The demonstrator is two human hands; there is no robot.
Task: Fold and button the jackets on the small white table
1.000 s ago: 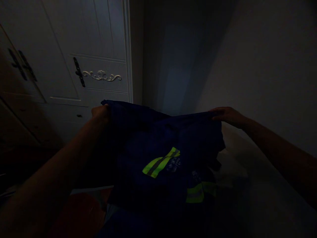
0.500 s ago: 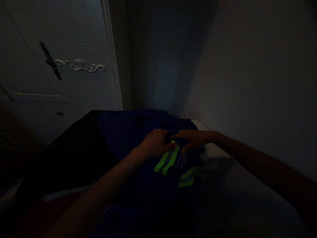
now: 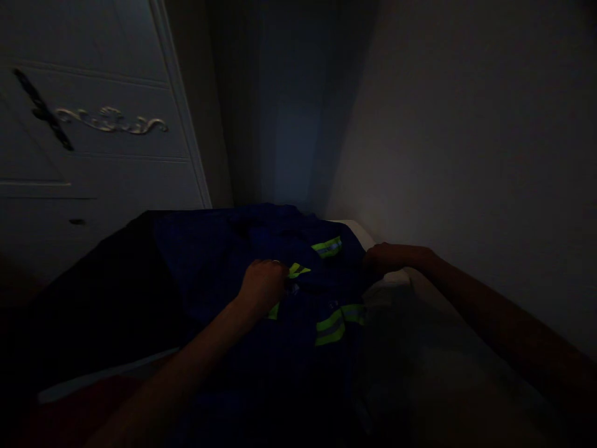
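A dark blue work jacket (image 3: pixel 219 242) with yellow-green and grey reflective strips lies spread out in front of me. My left hand (image 3: pixel 265 283) is closed on the cloth near the middle, bunching it beside a short reflective strip (image 3: pixel 298 270). At the jacket's right edge, my right hand (image 3: pixel 383 260) has its fingers curled round the blue cloth; the fingertips are dim. Another reflective strip (image 3: pixel 328 247) lies between the hands, farther back. Nearer to me is a wider double strip (image 3: pixel 330 330). Small pale lettering shows near the strips, too dark to read.
A white cabinet door (image 3: pixel 140 180) with a dark handle (image 3: pixel 44 112) and a scroll ornament (image 3: pixel 112 120) stands at the left. A pale wall (image 3: pixel 457 155) rises at the right. Black cloth (image 3: pixel 116 280) lies left of the jacket, and a pale cushion-like surface (image 3: pixel 357 233) shows behind it.
My hands have moved apart, the left one leftward and the right one to the jacket's right edge. The cloth between them is spread wider, showing another reflective strip. The view has shifted right.
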